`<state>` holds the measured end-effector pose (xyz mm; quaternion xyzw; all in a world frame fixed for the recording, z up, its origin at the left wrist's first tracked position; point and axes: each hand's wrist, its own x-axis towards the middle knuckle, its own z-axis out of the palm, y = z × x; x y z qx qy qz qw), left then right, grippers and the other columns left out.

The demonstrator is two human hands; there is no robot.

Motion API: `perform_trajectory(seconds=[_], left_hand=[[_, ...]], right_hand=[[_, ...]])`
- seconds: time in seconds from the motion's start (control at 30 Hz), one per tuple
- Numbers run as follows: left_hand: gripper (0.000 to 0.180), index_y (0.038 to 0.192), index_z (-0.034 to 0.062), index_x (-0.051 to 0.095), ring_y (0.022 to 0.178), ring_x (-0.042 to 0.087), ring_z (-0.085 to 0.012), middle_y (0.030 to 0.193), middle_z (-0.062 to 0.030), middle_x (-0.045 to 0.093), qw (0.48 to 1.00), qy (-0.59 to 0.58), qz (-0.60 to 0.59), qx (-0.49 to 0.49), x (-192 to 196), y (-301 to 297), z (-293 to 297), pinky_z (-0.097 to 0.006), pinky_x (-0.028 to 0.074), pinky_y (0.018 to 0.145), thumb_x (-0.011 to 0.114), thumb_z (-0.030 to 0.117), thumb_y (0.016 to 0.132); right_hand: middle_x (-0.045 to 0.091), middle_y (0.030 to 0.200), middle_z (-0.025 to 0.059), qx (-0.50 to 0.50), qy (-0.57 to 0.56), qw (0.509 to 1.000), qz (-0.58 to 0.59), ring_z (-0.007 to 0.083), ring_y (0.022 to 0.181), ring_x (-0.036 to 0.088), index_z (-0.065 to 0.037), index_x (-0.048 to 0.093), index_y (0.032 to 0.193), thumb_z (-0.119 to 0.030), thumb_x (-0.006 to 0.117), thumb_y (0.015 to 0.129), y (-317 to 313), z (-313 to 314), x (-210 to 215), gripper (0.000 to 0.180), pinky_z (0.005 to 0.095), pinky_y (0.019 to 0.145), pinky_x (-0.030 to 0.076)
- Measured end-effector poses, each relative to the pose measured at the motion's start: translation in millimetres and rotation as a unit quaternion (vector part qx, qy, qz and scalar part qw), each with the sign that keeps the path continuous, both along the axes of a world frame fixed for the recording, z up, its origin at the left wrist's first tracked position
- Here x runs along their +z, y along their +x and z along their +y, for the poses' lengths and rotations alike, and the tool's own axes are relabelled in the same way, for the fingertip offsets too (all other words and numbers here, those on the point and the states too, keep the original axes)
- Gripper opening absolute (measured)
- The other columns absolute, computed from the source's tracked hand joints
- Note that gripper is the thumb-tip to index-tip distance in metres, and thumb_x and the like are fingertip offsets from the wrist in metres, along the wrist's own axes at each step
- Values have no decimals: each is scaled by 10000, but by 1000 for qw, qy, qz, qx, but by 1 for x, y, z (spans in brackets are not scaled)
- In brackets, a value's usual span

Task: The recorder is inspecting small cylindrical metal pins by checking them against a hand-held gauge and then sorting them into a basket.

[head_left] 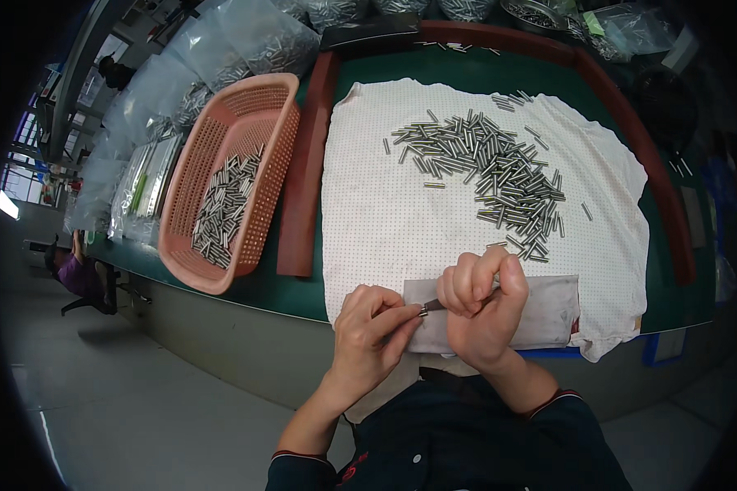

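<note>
Between the thumb and fingers of my left hand (367, 329) is pinched a short metal pin (423, 311), only its end showing. My right hand (485, 309) is closed around a slim, dark, tapered tool (434, 305). Its tip meets the end of the pin, and its handle is hidden in my fist. Both hands hover over a grey flat pad (553, 307) at the near edge of a white dotted cloth (385, 225). Beyond my hands lies a loose heap of shiny metal pins (508, 168), several scattered apart from it.
Left of the cloth, a pink plastic basket (288, 139) contains many similar pins (225, 204). Reddish-brown rails (300, 221) border the green tabletop (368, 69). Clear bags of metal parts (262, 37) line the back and left. A person (82, 274) sits far left.
</note>
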<state>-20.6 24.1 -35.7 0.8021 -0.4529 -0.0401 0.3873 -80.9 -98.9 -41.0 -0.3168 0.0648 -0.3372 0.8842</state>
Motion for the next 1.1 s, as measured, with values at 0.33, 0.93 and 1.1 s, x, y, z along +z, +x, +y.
perform_trajectory(seconds=[0.33,0.93,1.1], left_hand=[[150,747,27,627,638,481,-207,690,-52,502,998,-10,56,-21,2,7,-2,-309,395,534,672,-2,606],[124,713,41,525,645,450,-202,709,-59,457,973,68,-204,-87,9,0,-5,-301,348,573,599,31,614],[186,745,31,529,639,474,-230,697,-64,489,969,129,-186,-94,21,4,-12,-314,374,571,625,-7,589]], right_hand=[[281,476,-5,-32,-138,990,-6,81,409,206,-82,339,619,-316,309,916,3,15,1,380,246,418,207],[236,453,-27,-69,99,992,-20,75,376,155,-125,286,576,-303,235,912,-71,-72,11,384,230,377,171],[234,452,-24,-21,149,988,-40,78,363,164,-129,296,576,-295,269,907,-76,-82,-2,371,231,359,167]])
